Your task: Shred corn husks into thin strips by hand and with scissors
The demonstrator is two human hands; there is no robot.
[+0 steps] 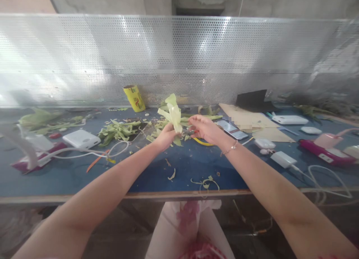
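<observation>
My left hand [166, 136] is closed on the base of a pale green leafy piece [173, 113], like a husk, which stands up above the fingers. Just to its right, my right hand [202, 128] has curled fingers around something small and dark with a bit of red, too blurred to name. Beneath and behind both hands lie green leaf scraps [159, 127]. A yellow curved strip [202, 141] rests on the blue table [185, 176] below my right hand.
A yellow tube [135, 98] leans near the perforated metal screen [196, 57]. Cut green strips [119, 131], a white power bank [81, 138] and cables lie left. To the right are a phone [232, 129], brown cardboard [246, 119], a white charger [283, 160] and a purple power strip [327, 152].
</observation>
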